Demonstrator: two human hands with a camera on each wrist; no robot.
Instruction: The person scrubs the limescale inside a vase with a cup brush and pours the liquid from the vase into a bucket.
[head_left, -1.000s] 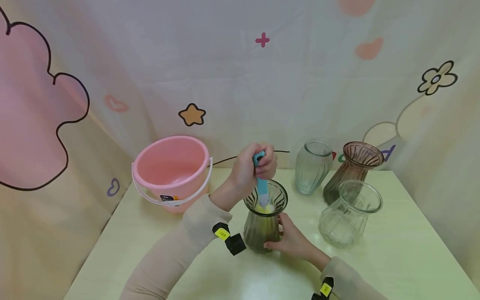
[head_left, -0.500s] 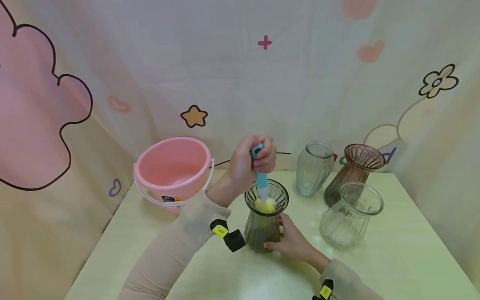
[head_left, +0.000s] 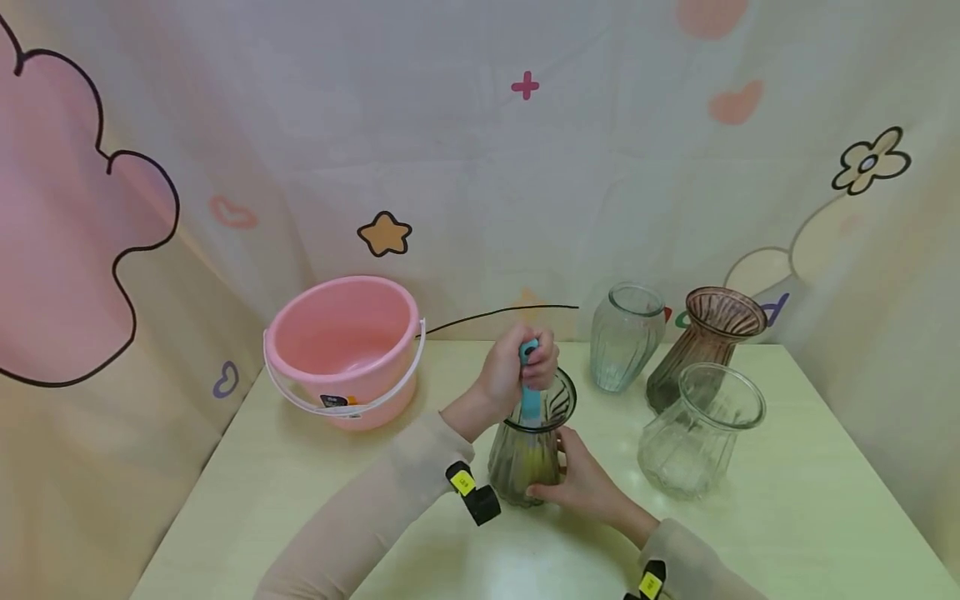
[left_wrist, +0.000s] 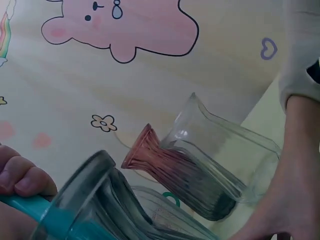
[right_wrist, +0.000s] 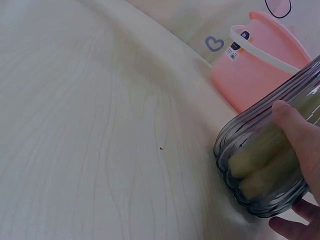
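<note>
My left hand grips the turquoise handle of a sponge brush, fingers curled round it just above a smoky grey glass vase. Inside the vase the brush's yellowish sponge head shows through the glass, low near the base in the right wrist view. My right hand holds the lower part of the vase from the right, thumb in front. The vase stands upright on the table. In the left wrist view, the left fingers wrap the handle beside the vase rim.
A pink bucket with a white handle stands back left. To the right are a pale clear vase, a brownish-pink vase and a clear wide-mouthed vase. A patterned curtain hangs behind the table.
My left hand rises slightly with the brush, then moves down, so the sponge head now sits deeper in the vase. My right hand and the vase stay in place.
</note>
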